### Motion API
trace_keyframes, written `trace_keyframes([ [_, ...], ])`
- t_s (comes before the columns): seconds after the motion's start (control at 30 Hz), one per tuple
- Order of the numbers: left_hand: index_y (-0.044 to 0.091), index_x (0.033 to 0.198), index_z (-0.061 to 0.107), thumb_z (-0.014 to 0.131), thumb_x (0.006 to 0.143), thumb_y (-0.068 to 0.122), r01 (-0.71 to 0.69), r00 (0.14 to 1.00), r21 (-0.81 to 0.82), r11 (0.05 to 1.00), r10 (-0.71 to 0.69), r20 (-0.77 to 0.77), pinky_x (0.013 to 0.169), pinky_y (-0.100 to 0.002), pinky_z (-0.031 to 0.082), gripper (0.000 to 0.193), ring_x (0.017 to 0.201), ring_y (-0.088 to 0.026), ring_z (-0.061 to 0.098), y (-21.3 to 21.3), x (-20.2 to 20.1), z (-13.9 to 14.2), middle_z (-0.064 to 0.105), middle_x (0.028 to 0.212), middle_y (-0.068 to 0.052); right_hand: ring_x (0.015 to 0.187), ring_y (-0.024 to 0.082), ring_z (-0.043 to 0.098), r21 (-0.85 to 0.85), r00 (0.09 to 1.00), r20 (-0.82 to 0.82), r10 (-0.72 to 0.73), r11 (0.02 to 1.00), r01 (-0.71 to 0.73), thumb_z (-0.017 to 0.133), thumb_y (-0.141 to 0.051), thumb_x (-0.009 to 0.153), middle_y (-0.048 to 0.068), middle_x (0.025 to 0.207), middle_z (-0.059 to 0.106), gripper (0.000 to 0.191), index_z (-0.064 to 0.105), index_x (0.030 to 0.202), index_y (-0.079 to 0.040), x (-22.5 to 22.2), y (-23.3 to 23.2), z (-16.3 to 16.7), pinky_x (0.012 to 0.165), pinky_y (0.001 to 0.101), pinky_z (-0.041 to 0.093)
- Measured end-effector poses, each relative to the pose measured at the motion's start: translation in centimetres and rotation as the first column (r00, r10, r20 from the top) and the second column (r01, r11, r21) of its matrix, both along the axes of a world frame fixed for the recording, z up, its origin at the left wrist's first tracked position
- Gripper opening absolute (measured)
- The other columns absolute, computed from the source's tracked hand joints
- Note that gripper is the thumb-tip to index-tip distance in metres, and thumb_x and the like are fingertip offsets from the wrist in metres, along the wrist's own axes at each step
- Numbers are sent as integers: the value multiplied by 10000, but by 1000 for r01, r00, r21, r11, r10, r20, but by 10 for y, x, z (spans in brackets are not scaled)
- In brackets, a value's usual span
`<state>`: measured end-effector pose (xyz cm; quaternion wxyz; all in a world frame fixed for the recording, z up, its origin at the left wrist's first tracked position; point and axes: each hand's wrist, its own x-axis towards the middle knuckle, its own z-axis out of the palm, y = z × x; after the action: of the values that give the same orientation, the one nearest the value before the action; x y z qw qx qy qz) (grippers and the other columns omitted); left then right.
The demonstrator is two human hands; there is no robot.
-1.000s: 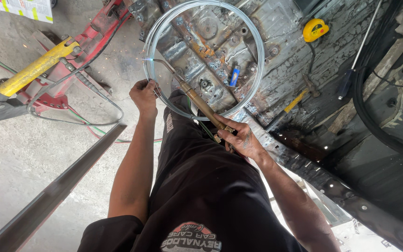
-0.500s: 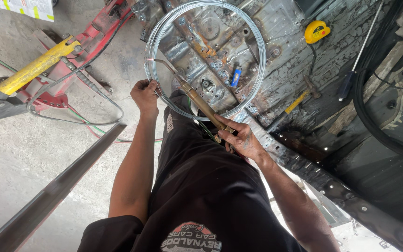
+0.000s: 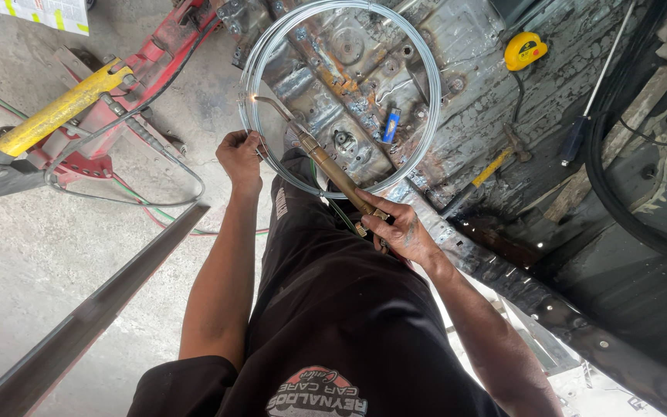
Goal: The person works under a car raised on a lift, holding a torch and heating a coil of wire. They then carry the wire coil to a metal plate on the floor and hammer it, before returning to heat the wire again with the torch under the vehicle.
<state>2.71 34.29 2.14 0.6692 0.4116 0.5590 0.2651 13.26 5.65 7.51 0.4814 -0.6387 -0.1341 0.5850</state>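
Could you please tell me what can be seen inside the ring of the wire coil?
Inside the wire coil: rusty metal floor, a blue lighter and the torch tip. The torch hides floor beneath.

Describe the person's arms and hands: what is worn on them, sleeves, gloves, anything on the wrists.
Both the left hand and the right hand are bare, with no gloves. The forearms are uncovered; no watch or band shows. A short black sleeve ends near the left elbow.
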Motion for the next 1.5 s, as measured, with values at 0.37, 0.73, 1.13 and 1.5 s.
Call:
trace_keyframes([
  [0.37,-70,954,628,723,924,5,13,1000,13,1000,-12,-5,495,-301,525,125,572,-179,644,1,0,-2,700,755,-135,531,95,629,3,1000,-1,11,1000,-11,693,-237,956,97,911,742,564,550,1486,-111,1,-1,1,496,258,552],
  [0.73,-59,945,663,764,858,71,14,996,47,999,-10,-84,484,-277,517,186,573,-150,629,1,2,-2,690,772,-92,517,97,623,11,1000,-3,-6,1000,6,694,-231,953,87,912,746,562,547,1479,-100,1,-2,0,484,256,550],
  [1.13,-26,734,638,752,775,63,409,695,323,854,-61,-717,696,-489,514,151,674,-379,686,-5,15,-4,700,706,-198,514,96,632,-9,1000,2,-9,1000,9,693,-246,950,89,905,740,570,544,1480,-98,-1,-1,0,472,261,552],
  [1.5,-42,777,653,752,836,87,445,769,460,768,-65,-635,673,-455,511,173,640,-337,668,-9,9,-5,685,683,-170,528,90,625,-30,1000,-25,-3,1000,3,700,-267,946,78,902,740,583,549,1488,-115,1,0,4,499,258,552],
])
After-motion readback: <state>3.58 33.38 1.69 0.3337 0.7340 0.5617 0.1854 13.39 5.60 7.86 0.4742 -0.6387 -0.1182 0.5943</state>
